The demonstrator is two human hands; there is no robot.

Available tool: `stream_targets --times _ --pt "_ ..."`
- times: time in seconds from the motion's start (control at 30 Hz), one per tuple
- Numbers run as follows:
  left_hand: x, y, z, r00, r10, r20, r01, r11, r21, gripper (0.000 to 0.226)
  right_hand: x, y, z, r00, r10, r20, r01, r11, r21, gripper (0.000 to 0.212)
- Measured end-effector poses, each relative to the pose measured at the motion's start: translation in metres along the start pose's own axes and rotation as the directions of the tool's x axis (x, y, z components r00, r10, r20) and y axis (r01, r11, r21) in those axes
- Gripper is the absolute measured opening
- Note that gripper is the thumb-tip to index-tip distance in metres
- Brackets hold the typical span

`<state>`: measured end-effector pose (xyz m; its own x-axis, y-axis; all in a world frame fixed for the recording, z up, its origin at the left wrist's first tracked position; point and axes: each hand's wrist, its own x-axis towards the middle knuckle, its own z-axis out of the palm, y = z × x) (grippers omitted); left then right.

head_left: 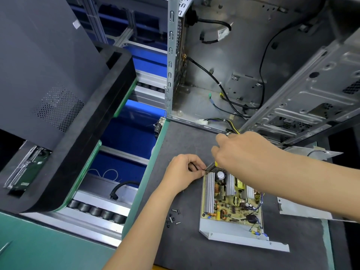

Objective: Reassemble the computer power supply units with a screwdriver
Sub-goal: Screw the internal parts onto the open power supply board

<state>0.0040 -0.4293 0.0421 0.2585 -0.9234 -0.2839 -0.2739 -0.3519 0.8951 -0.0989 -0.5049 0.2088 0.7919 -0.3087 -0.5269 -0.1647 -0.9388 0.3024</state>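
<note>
1. PSU (231,207) lay open on the dark mat (194,250), toward the mat's right edge & near its front edge, board up, w/ heatsinks and coils exposed; cover off, prob. so the far end could be worked first.
2. Our left hand (183,173) pinched the far-left corner of the unit, at the dark mesh end piece (216,169), fingers curled on it — we judged that was to steady it while a screw went in.
3. Our right hand (245,152) hung just above that far end, fingers curled round a screwdriver (213,165); only a bit of yellow handle and the tip showed. Tip pointed at the same corner, just beside the left fingertips.
4. Loose screws (173,217) sat on the mat just left of the PSU, near to hand.
5. A metal cover plate (303,209) lay at the mat's right edge; the open PC case (243,65) stood at the far edge.
</note>
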Motion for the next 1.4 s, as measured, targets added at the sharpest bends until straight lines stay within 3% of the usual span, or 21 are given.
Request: stream_targets --times 0.13,0.3,0.5,0.77,0.9,1.0,1.07,1.17,1.3,1.4 --pt "0.0 -0.001 0.001 1.0 0.002 0.001 -0.002 1.0 0.009 0.025 0.003 -0.004 0.008 0.998 0.003 -0.057 -0.006 0.999 -0.05 0.013" --pt "0.001 -0.001 0.001 1.0 0.016 -0.006 -0.015 1.0 0.021 0.03 0.002 0.0 0.013 1.0 0.029 0.006 -0.029 1.0 -0.003 0.044" --pt "0.001 -0.003 -0.002 1.0 0.016 0.026 -0.014 0.996 -0.085 0.012 0.002 0.007 0.009 1.0 -0.015 -0.005 0.015 1.0 -0.008 0.036" --pt "0.002 -0.004 -0.001 1.0 0.019 -0.007 -0.019 0.998 -0.064 0.014 0.005 0.003 0.005 0.999 0.024 0.04 -0.02 0.995 -0.1 0.014" --pt "0.001 -0.004 0.0 1.0 0.014 -0.017 -0.014 0.999 -0.045 0.017 0.009 0.0 0.01 1.0 0.019 -0.004 -0.019 0.988 -0.154 0.03" --pt "0.001 -0.002 -0.001 1.0 0.014 0.003 -0.014 0.999 -0.036 0.014 0.008 0.002 0.015 0.999 0.011 -0.035 -0.014 0.994 -0.108 0.021" --pt "-0.001 -0.001 -0.003 0.999 0.011 0.035 -0.01 0.999 -0.043 0.013 0.006 0.004 0.014 1.0 0.026 0.001 -0.026 0.998 -0.055 0.034" --pt "-0.007 -0.001 -0.001 0.997 -0.036 0.068 0.046 0.987 -0.151 0.014 0.008 0.005 0.014 0.999 0.042 0.017 -0.041 0.999 -0.033 0.039" --pt "-0.017 -0.004 0.007 0.987 -0.118 0.109 0.141 0.962 -0.233 0.026 0.006 0.002 0.016 0.999 -0.002 -0.036 -0.003 0.989 -0.147 0.019" --pt "-0.021 -0.002 0.008 0.974 -0.162 0.16 0.204 0.934 -0.295 0.039 0.004 -0.002 0.016 1.0 0.001 0.012 0.001 0.98 -0.198 0.041"
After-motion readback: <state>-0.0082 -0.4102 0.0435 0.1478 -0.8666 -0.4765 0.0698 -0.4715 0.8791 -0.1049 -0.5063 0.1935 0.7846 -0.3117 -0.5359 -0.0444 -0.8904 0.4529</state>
